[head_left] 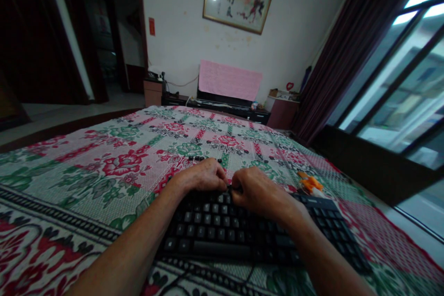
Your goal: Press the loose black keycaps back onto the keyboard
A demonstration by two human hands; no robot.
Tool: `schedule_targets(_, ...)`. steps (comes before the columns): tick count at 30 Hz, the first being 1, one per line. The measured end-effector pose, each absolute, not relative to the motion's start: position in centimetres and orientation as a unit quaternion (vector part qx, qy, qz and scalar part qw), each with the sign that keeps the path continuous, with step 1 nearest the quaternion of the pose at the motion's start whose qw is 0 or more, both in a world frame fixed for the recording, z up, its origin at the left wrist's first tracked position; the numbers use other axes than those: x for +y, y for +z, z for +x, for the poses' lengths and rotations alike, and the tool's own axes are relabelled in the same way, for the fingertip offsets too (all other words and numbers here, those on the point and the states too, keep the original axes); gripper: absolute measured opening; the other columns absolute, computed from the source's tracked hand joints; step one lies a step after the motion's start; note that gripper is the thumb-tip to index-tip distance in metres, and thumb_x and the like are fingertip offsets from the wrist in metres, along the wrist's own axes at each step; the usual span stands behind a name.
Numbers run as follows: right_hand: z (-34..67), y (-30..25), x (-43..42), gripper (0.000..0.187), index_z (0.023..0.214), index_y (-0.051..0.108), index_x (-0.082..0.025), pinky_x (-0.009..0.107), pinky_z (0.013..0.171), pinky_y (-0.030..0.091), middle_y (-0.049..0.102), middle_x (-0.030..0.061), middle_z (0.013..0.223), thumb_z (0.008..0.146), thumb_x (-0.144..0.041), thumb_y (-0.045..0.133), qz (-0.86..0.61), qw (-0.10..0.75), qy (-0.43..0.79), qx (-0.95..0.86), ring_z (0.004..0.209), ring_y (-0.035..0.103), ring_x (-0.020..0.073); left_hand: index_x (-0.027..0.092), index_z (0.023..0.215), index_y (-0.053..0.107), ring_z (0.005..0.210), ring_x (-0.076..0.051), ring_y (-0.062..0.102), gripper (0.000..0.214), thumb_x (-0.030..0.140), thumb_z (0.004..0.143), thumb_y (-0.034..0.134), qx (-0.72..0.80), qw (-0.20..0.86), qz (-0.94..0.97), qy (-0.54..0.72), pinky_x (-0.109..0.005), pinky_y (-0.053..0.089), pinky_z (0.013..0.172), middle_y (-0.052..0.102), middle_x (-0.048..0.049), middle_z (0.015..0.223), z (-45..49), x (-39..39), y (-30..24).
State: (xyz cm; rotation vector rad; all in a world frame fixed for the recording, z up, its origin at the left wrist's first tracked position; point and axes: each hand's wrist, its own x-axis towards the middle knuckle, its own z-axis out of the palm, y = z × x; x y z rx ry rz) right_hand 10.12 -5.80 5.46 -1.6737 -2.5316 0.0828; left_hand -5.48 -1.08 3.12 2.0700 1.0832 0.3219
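On the flowered bedspread (pixel 86 180), black keyboard (pixel 222 231) lies flat right in front, long axis left to right, right end a bit nearer. Both hands meet at its far row, left of centre. Left hand (pixel 203 176) and right hand (pixel 258 192) almost touch, both equally close, fingers curled down. Cannot tell if either pinches a key, as the tips are hidden. Keyboard is matte and dark with pale legends. Small loose black caps (pixel 204 159) sit just beyond the hands. Orange object (pixel 310 183) sits near the right far corner.
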Motion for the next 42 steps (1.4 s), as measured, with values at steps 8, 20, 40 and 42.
schedule_targets(8, 10.9, 5.0, -5.2, 0.019, 0.065, 0.063, -0.016, 0.021, 0.046, 0.031, 0.06, 0.005, 0.059, 0.065, -0.029, 0.049, -0.519, 0.082, 0.048, -0.849, 0.053, 0.05, 0.0114, 0.015, 0.068, 0.064, 0.049, -0.008, 0.043, 0.024, 0.028, 0.055, 0.049, 0.419, 0.388, 0.811, 0.128, -0.017, 0.028, 0.042, 0.051, 0.0024, 0.054, -5.5, -0.9, 2.7)
schedule_targets(20, 10.4, 4.8, -5.4, 0.018, 0.064, 0.062, -0.015, 0.021, 0.041, 0.028, 0.058, 0.0071, 0.056, 0.064, -0.026, 0.048, -0.556, 0.051, 0.027, -0.829, 0.049, 0.049, 0.0112, 0.017, 0.073, 0.065, 0.052, -0.009, 0.046, 0.027, 0.028, 0.056, 0.048, 0.413, 0.381, 0.816, 0.135, -0.018, 0.032, 0.046, 0.057, 0.0013, 0.06, -5.6, -0.2, 1.7)
schedule_targets(40, 11.2, 5.2, -4.9, 0.018, 0.068, 0.063, -0.017, 0.02, 0.049, 0.032, 0.061, 0.0031, 0.062, 0.067, -0.027, 0.048, -0.504, 0.077, 0.09, -0.855, 0.054, 0.049, 0.0099, 0.015, 0.069, 0.064, 0.048, -0.007, 0.041, 0.026, 0.029, 0.055, 0.049, 0.428, 0.384, 0.805, 0.143, -0.016, 0.027, 0.041, 0.05, 0.0028, 0.053, -5.4, -0.5, 1.9)
schedule_targets(42, 11.6, 5.4, -4.8, 0.017, 0.069, 0.064, -0.017, 0.02, 0.051, 0.033, 0.061, 0.0023, 0.063, 0.066, -0.025, 0.048, -0.496, 0.084, 0.109, -0.857, 0.055, 0.05, 0.0099, 0.014, 0.069, 0.064, 0.047, -0.007, 0.04, 0.026, 0.03, 0.054, 0.05, 0.436, 0.381, 0.803, 0.144, -0.016, 0.026, 0.041, 0.05, 0.003, 0.052, -5.3, -0.6, 2.1)
